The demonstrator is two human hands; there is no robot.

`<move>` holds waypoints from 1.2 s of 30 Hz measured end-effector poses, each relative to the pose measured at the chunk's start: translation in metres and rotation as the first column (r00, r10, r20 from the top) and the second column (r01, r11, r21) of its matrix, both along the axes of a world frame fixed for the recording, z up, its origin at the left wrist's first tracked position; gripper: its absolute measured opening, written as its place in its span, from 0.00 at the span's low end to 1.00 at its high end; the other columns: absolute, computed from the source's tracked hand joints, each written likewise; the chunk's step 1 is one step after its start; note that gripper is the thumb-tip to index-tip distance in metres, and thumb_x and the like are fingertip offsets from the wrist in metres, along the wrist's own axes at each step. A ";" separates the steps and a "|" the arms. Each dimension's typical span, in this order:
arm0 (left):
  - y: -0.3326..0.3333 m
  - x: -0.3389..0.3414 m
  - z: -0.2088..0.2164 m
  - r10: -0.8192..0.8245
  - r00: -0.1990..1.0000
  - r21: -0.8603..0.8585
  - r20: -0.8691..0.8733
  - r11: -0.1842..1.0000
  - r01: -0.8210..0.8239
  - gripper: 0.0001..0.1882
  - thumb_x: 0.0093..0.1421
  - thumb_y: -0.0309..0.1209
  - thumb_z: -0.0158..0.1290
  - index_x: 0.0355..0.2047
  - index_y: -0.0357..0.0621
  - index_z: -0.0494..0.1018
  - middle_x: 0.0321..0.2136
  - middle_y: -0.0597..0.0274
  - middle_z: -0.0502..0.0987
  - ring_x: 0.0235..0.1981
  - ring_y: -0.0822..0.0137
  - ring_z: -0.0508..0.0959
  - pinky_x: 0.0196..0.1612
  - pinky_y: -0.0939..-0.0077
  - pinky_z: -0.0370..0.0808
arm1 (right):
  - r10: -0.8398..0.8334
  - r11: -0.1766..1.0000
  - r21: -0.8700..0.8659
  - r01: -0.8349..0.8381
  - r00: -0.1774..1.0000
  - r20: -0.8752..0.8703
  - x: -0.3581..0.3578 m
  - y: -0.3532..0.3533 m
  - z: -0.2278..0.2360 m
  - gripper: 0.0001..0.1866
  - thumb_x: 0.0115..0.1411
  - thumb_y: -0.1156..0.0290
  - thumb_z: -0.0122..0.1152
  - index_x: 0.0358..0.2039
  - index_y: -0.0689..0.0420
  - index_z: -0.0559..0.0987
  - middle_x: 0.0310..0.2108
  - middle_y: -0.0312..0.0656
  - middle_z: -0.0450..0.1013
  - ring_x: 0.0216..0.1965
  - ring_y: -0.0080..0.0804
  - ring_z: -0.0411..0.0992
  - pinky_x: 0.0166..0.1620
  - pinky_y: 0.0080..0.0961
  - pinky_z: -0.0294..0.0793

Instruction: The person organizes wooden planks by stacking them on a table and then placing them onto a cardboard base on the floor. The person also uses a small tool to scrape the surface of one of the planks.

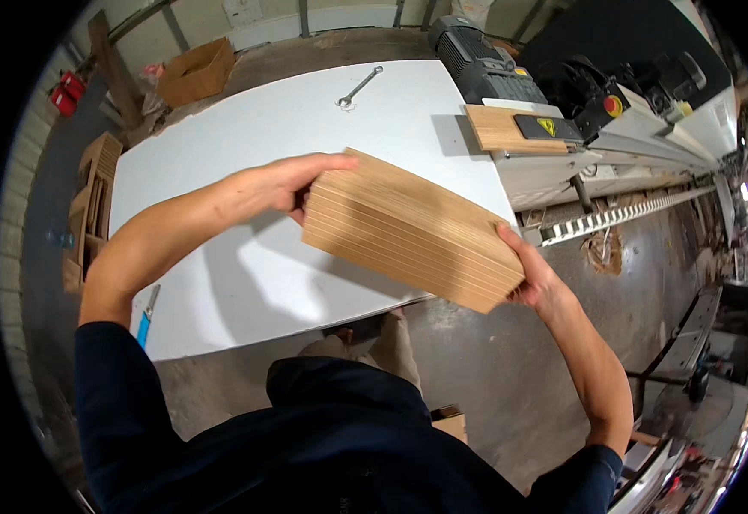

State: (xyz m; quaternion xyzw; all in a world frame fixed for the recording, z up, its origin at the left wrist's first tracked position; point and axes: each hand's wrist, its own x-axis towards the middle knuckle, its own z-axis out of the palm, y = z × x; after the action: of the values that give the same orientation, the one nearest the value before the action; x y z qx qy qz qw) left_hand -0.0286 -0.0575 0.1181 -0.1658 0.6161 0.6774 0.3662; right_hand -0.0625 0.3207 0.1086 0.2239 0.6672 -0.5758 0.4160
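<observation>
Between my two hands is a stack of wooden boards (412, 231), light brown, with several layers showing along the side facing me. My left hand (309, 178) grips the stack's left end, thumb on the top board. At the other end my right hand (528, 270) is closed round the right edge, its thumb on top and its other fingers partly hidden. The stack is held tilted above the front right part of a white table (245, 137), over its near edge.
On the table lie a wrench (360, 87) at the back and a blue-handled tool (147, 317) at the left. To the right stands a machine with a motor (481, 64), a single board (494, 128) and a red button (613, 105). A cardboard box (196, 72) sits behind the table.
</observation>
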 end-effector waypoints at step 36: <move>0.366 0.494 -0.295 -0.858 -0.489 0.039 0.158 -0.489 0.871 0.32 0.54 0.37 0.59 0.55 0.34 0.66 0.47 0.55 0.74 0.49 0.65 0.71 0.55 0.70 0.65 | -0.635 -0.772 -0.218 0.597 -0.741 0.221 0.830 -0.240 -0.306 0.29 0.56 0.60 0.63 0.52 0.68 0.70 0.47 0.43 0.72 0.49 0.30 0.69 0.52 0.27 0.66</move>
State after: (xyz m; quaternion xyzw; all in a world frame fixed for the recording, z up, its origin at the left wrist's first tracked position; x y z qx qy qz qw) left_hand 0.4653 0.3086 -0.1766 0.3873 0.4711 -0.0205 0.7923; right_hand 0.7679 0.0806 -0.1974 0.5976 -0.0417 -0.6874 -0.4106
